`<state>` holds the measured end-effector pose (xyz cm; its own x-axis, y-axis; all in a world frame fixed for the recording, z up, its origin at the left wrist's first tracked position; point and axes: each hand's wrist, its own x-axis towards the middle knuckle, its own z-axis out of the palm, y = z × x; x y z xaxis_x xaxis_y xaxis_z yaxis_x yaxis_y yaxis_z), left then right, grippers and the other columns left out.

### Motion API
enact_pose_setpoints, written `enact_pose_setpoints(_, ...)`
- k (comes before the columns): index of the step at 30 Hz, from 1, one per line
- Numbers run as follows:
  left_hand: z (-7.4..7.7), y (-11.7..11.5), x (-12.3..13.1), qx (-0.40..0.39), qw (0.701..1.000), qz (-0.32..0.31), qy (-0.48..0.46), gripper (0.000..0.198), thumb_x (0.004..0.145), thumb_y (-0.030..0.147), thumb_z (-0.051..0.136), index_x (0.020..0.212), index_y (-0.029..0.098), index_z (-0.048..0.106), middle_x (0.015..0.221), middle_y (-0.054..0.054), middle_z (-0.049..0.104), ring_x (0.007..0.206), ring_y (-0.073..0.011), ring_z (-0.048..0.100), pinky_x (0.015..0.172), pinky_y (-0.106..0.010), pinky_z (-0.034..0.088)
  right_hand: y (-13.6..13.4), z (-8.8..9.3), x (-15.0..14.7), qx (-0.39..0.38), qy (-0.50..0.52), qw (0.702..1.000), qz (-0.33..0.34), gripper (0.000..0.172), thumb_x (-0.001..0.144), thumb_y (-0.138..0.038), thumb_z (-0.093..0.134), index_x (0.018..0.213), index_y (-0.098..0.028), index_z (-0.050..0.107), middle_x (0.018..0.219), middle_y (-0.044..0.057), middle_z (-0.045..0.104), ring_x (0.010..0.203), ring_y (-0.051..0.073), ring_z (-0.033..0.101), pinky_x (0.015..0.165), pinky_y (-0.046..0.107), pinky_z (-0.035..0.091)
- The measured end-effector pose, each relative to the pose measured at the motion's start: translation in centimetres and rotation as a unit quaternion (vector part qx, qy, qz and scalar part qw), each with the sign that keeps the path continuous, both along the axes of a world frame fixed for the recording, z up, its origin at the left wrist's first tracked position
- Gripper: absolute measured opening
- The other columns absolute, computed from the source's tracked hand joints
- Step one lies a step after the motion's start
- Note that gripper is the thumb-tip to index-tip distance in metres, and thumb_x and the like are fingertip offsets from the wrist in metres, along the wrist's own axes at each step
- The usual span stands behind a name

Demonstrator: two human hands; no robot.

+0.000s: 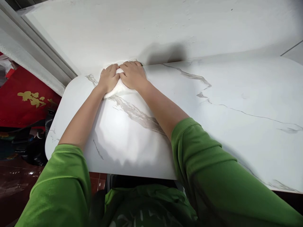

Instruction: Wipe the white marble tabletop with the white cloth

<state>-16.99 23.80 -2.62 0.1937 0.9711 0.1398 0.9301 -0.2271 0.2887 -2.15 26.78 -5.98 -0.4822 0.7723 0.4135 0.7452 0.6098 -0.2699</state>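
A white cloth [121, 88] lies bunched on the table at its far edge, up against the wall. My left hand [109, 78] rests flat on the cloth's left part, fingers stretched forward. Beside it, my right hand [133, 75] presses palm-down on the right part, its fingers also extended. The two hands almost meet at the thumbs and index fingers. Most of the cloth is hidden beneath them; its front edge and a strip between the hands show.
The white table [227, 138] has grey marble veins and rounded corners. A white wall [106, 31] rises behind it. On the left are a pale frame [35, 47], a red bag [14, 104] with gold characters, and dark items [33, 145] near the floor.
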Motion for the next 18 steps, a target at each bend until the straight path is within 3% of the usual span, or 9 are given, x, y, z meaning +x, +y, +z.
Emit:
enact_pose_setpoints(5, -0.8, 0.1, -0.4, 0.017, 1.0, -0.002, -0.006, 0.046, 0.099, 0.028, 0.037, 0.143, 0.026, 0.051, 0.159, -0.006, 0.045, 0.151, -0.0268, 0.035, 0.127, -0.05, 0.022, -0.9, 0.3, 0.0, -0.013, 0.0, 1.0, -0.007, 0.048, 0.101, -0.022, 0.024, 0.133, -0.013, 0.059, 0.137, 0.018, 0.06, 0.132, 0.034, 0.049, 0.115, 0.058, 0.029)
enact_pose_setpoints(9, -1.1, -0.9, -0.3, 0.02, 1.0, -0.005, -0.001, 0.049, 0.1, 0.031, 0.035, 0.147, 0.024, 0.049, 0.161, -0.007, 0.044, 0.152, -0.0265, 0.034, 0.127, -0.05, 0.02, -2.4, 0.6, 0.3, -0.018, -0.009, 1.0, -0.013, 0.051, 0.101, -0.022, 0.021, 0.136, -0.012, 0.057, 0.141, 0.017, 0.058, 0.136, 0.031, 0.046, 0.119, 0.056, 0.025)
enact_pose_setpoints(13, -0.7, -3.7, 0.3, 0.011, 1.0, -0.01, 0.007, 0.05, 0.102, 0.032, 0.033, 0.149, 0.024, 0.047, 0.163, -0.007, 0.04, 0.154, -0.026, 0.03, 0.128, -0.05, 0.018, -4.9, 0.6, 0.8, -0.014, -0.007, 1.0, -0.014, 0.05, 0.102, -0.022, 0.022, 0.137, -0.012, 0.056, 0.145, 0.017, 0.056, 0.138, 0.031, 0.045, 0.12, 0.056, 0.023)
enact_pose_setpoints(18, 0.4, -8.9, 1.1, -0.019, 0.999, -0.014, 0.034, 0.051, 0.103, 0.031, 0.032, 0.152, 0.023, 0.044, 0.165, -0.007, 0.036, 0.155, -0.0253, 0.028, 0.128, -0.05, 0.017, -9.9, 0.8, 1.4, -0.016, -0.007, 1.0, -0.025, 0.049, 0.101, -0.022, 0.026, 0.138, -0.008, 0.055, 0.149, 0.019, 0.053, 0.141, 0.031, 0.043, 0.121, 0.056, 0.022)
